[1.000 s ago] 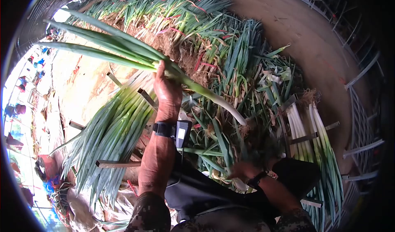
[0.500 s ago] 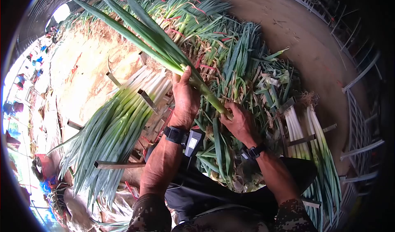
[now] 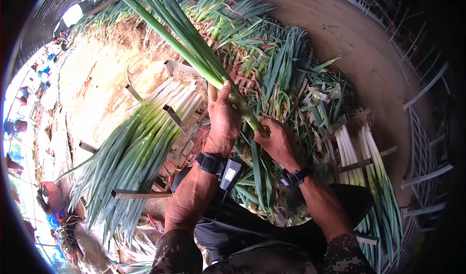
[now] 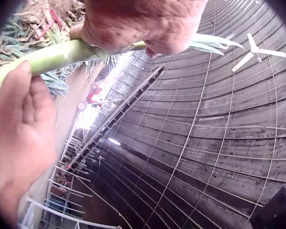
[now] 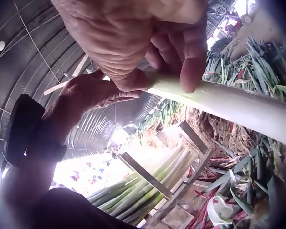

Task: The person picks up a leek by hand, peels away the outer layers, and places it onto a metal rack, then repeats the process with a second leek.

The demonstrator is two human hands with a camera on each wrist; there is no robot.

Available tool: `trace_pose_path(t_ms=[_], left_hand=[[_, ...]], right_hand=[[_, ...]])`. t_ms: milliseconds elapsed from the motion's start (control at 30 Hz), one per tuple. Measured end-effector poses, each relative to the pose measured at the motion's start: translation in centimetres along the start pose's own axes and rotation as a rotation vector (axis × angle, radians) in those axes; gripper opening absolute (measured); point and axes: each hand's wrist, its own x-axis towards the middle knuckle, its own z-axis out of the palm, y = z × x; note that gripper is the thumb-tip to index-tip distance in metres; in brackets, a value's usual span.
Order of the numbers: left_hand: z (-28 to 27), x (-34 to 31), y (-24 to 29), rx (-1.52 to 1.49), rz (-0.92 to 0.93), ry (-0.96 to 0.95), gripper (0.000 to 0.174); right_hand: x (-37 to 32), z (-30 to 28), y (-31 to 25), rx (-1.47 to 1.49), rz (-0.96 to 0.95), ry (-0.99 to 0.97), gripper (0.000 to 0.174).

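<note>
A long green onion (image 3: 194,46) slants across the middle of the head view, its leaves pointing up and left. My left hand (image 3: 224,118) grips it where the leaves join the stalk. Lower down, my right hand (image 3: 279,145) pinches the stalk between thumb and fingers. In the right wrist view the pale, smooth lower stalk (image 5: 248,107) runs out past my right fingers. The left wrist view has both hands on the greenish shank (image 4: 52,57). My right hand hides the root end in the head view.
Trimmed green onions (image 3: 141,133) lie in a rack with metal posts (image 3: 173,117) at left. A smaller bunch (image 3: 374,162) rests in another rack at right. Untrimmed onions with red ties (image 3: 233,36) are heaped behind, and loose leaves (image 3: 262,177) lie between my knees.
My left hand brought the onion right and turned it more upright. The right hand came up from near my knee and took hold of the stalk, then both shifted slightly.
</note>
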Motion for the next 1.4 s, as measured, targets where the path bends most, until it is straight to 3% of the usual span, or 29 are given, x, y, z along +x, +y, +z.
trace_pose_path(t_ms=[267, 467, 567, 667, 700, 800, 833, 967, 1000, 1067, 1133, 1200, 1233, 1300, 1333, 1400], left_hand=[[-0.1, -0.4, -0.3, 0.020, 0.036, -0.058, 0.035], [0.4, -1.0, 0.5, 0.032, -0.015, 0.000, 0.030], [-1.1, 0.8, 0.1, 0.020, 0.037, -0.051, 0.031], [-2.1, 2.0, 1.1, 0.019, 0.013, -0.002, 0.040], [-1.2, 1.6, 2.0, 0.077, -0.016, 0.060, 0.045], [-2.4, 3.0, 2.5, 0.094, 0.062, 0.011, 0.044], [-2.3, 3.0, 2.9, 0.054, 0.086, 0.046, 0.041], [-3.0, 3.8, 3.9, -0.008, 0.175, 0.191, 0.036], [-2.9, 3.7, 4.4, 0.014, 0.200, 0.219, 0.035], [-3.8, 4.1, 4.6, 0.067, 0.297, 0.226, 0.035], [-4.5, 4.3, 5.0, 0.008, 0.308, 0.225, 0.033], [-4.7, 4.0, 5.4, -0.017, 0.357, 0.204, 0.032], [-5.1, 3.7, 6.3, 0.051, 0.372, 0.243, 0.038], [-6.3, 5.5, 9.0, 0.067, 0.366, 0.189, 0.048], [-7.7, 6.1, 9.6, 0.011, 0.339, 0.136, 0.053], [-5.7, 4.6, 10.1, -0.055, 0.325, 0.093, 0.053]], right_hand=[[-0.2, 0.7, 0.9, -0.014, -0.035, -0.014, 0.014], [-0.3, 0.6, 1.8, 0.039, -0.005, -0.032, 0.010], [-0.4, 0.7, 3.0, 0.533, 0.492, -0.092, 0.013], [-0.9, 0.4, 3.4, 1.048, 0.598, 0.093, 0.021], [-0.9, 0.0, 3.9, 1.120, 0.689, 0.064, 0.026], [-2.5, -1.9, 4.7, 1.117, 0.605, -0.210, 0.026], [-2.5, -3.0, 3.1, 1.004, 0.492, -0.221, 0.024], [-5.9, -3.2, 4.1, 0.823, 0.591, -0.275, 0.021], [-7.1, -3.2, 4.3, 0.649, 0.577, -0.301, 0.022], [-10.3, -2.5, 6.0, 0.351, 0.412, -0.330, 0.027], [-16.2, -0.6, 12.7, -0.135, 0.129, -0.464, 0.032], [-19.3, -0.2, 13.3, -0.487, 0.376, -0.744, 0.047], [-22.4, 0.4, 13.0, -0.464, 0.256, -0.279, 0.054], [-26.2, 2.2, 15.8, -0.373, 0.082, -0.167, 0.058], [-28.5, 1.3, 20.8, -0.308, 0.027, -0.554, 0.054], [-28.0, 0.0, 21.8, -0.247, 0.074, -0.901, 0.050]])
